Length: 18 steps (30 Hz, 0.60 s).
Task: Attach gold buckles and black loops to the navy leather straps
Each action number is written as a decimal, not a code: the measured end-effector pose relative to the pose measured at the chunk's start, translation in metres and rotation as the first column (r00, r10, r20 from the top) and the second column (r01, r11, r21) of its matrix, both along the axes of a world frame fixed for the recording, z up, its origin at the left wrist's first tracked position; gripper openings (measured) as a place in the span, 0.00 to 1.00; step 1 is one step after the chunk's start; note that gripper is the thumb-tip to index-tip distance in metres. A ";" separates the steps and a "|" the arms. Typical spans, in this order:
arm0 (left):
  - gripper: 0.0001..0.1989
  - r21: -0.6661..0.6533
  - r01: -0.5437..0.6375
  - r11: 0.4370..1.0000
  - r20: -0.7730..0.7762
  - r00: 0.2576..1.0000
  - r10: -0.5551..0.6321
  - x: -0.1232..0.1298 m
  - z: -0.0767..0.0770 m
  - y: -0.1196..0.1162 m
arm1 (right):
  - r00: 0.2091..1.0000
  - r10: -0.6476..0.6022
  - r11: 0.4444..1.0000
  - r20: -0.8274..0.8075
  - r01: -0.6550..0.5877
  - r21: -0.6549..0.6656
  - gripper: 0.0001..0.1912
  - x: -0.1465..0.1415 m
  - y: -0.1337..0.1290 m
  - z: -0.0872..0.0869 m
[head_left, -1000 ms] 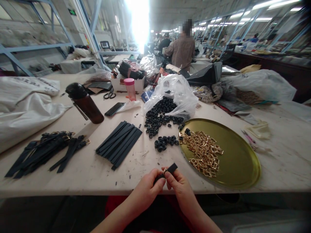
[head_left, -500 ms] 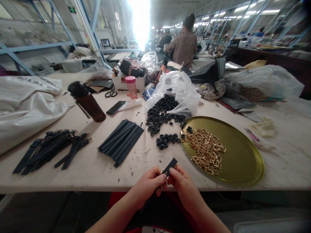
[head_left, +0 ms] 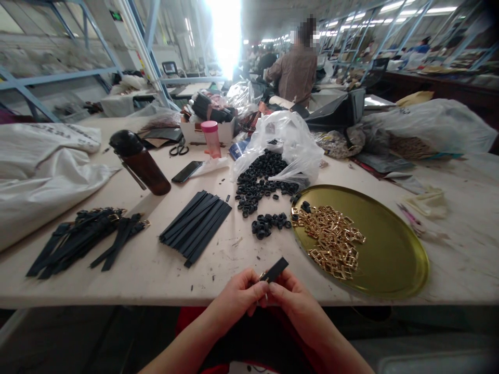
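At the table's front edge, a short black strap (head_left: 276,269) with a gold buckle (head_left: 262,276) is pinched between my two hands. My left hand (head_left: 246,291) closes on the buckle end, its thumb pressing on the strap. My right hand (head_left: 288,290) grips the strap from the other side, thumb toward the buckle. The lower part of the strap is hidden by my fingers. Just beyond lie black strap loops (head_left: 268,224) in a small heap. To the right, gold buckles (head_left: 333,241) are piled on a round gold tray (head_left: 393,244).
Plain black straps (head_left: 197,226) lie in a stack left of centre; buckled straps (head_left: 78,239) lie farther left. A plastic bag (head_left: 296,145) spills more loops. Behind are a brown bottle (head_left: 142,163), a phone (head_left: 187,172), scissors (head_left: 178,149) and a pink-lidded cup (head_left: 211,140). A person (head_left: 296,72) stands beyond.
The black strap has shifted slightly right and shows more of its face. My right thumb has slid down toward the buckle. The view has shifted a little.
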<state>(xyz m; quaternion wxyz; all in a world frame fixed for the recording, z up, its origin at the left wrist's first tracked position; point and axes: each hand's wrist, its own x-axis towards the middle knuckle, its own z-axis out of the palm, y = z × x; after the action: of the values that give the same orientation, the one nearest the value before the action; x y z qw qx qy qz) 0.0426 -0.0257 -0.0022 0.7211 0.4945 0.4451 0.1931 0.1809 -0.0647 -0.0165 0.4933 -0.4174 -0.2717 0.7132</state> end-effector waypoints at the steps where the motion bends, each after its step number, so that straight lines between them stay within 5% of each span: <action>1: 0.17 -0.003 0.002 1.000 0.001 1.000 -0.002 -0.001 -0.001 0.000 | 0.997 0.007 1.000 -0.072 -0.008 -0.011 0.09 -0.001 0.000 0.002; 10: 0.18 -0.026 -0.043 0.999 0.010 0.999 0.043 0.000 -0.008 0.002 | 0.989 -0.062 0.997 -0.137 0.057 -0.046 0.08 -0.008 -0.002 0.000; 15: 0.17 -0.087 -0.059 0.994 0.064 0.996 0.064 0.001 -0.003 0.000 | 0.992 -0.122 0.992 0.016 0.123 -0.021 0.10 -0.013 -0.006 -0.011; 18: 0.16 -0.071 -0.066 0.995 0.044 0.997 0.069 0.001 -0.001 -0.002 | 0.957 -0.170 0.983 0.234 0.149 0.103 0.09 -0.012 -0.008 -0.016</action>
<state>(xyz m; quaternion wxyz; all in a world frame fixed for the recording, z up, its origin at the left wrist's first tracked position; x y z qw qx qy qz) 0.0432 -0.0272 -0.0035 0.7409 0.4495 0.4512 0.2131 0.1689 -0.0732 -0.0327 0.5298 -0.5003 -0.3251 0.6028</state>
